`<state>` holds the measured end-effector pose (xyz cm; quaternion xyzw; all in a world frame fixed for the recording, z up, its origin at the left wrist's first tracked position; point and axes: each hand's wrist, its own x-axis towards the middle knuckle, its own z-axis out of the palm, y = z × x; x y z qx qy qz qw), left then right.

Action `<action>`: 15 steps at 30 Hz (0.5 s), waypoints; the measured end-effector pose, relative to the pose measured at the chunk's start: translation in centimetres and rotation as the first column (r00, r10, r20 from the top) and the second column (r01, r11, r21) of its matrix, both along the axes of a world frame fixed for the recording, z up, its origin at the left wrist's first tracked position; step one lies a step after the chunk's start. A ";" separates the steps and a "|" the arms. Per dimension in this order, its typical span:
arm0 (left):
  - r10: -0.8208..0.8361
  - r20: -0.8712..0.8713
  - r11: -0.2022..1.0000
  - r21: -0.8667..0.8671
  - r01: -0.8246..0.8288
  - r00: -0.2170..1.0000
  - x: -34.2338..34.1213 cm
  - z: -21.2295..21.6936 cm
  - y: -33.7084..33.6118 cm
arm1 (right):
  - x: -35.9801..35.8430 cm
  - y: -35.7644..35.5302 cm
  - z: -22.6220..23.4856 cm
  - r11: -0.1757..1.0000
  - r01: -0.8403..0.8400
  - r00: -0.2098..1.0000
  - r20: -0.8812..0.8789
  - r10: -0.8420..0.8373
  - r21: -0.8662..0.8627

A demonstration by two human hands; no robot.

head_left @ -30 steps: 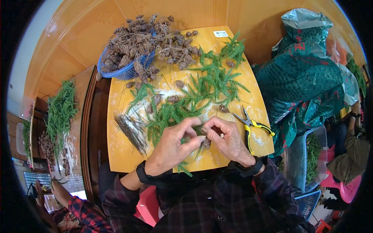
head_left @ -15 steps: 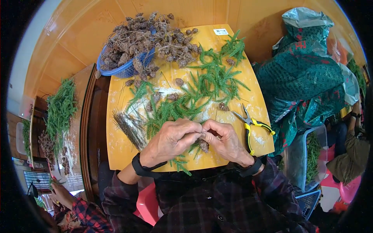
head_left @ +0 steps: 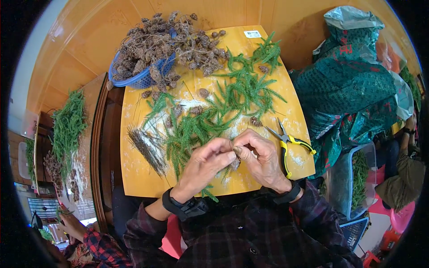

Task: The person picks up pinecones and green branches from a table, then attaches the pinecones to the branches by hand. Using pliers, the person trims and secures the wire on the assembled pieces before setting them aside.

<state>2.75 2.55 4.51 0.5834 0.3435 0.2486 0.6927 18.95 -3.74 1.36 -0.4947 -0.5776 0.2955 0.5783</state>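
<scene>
Over the near middle of the yellow table, my left hand (head_left: 206,163) and my right hand (head_left: 260,160) meet with thumbs and fingertips pinched close together. A brown pine cone (head_left: 235,164) hangs just under my right fingers, partly hidden by them. What the left fingertips pinch is too small to make out. Green artificial pine sprigs (head_left: 201,125) lie just beyond my hands. To the left rests a bundle of thin dark wires (head_left: 149,149). Yellow-and-black pliers (head_left: 286,139) lie with their jaws parted, right of my right hand.
A blue basket (head_left: 145,79) heaped with pine cones stands at the table's far left. Green woven sacks (head_left: 346,89) crowd the right side, above a clear plastic bin (head_left: 351,178) of greenery. White powder dusts the table (head_left: 134,181). Another person's hand (head_left: 71,225) shows at lower left.
My left wrist has dropped and turned, and its fingers have opened out a little from the pinch. My right hand has risen slightly, with the pine cone still below its fingers.
</scene>
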 end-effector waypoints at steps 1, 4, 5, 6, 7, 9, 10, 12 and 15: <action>-0.063 -0.003 0.998 -0.021 0.063 0.998 -0.1 0.1 0.0 | 0.1 0.0 0.0 1.000 0.000 1.000 0.009 0.001 -0.013; -0.098 -0.014 0.995 -0.009 0.098 0.995 -0.4 -0.6 0.1 | 0.1 0.1 0.0 0.999 0.009 1.000 0.015 -0.009 -0.047; -0.074 -0.016 0.997 0.027 0.074 0.997 -0.5 -1.0 0.0 | 0.1 0.0 0.1 0.998 0.023 1.000 0.017 -0.022 -0.066; -0.073 -0.016 0.997 0.027 0.073 0.997 -0.6 -1.1 0.0 | 0.0 0.0 0.4 0.998 0.021 1.000 0.017 -0.020 -0.066; -0.062 -0.011 0.995 0.072 0.063 0.998 -0.6 -1.3 -0.1 | -0.1 -0.1 0.8 0.998 0.052 0.997 0.055 -0.050 -0.040; -0.054 -0.006 0.992 0.117 0.055 0.999 -0.5 -1.3 -0.3 | -0.2 -0.2 1.0 0.996 0.083 0.992 0.092 -0.081 -0.014; -0.033 -0.029 0.992 0.120 0.037 0.999 -0.5 -1.2 -0.4 | -0.2 -0.2 0.8 0.995 0.096 0.988 0.119 -0.098 0.021; -0.015 -0.050 0.992 0.122 0.021 0.999 -0.3 -0.9 -0.3 | -0.2 -0.2 0.6 0.992 0.112 0.982 0.146 -0.119 0.056; -0.136 0.004 0.990 0.030 0.136 0.991 -0.4 -0.9 0.0 | -0.1 -0.1 0.6 0.982 0.125 0.974 0.173 -0.149 0.143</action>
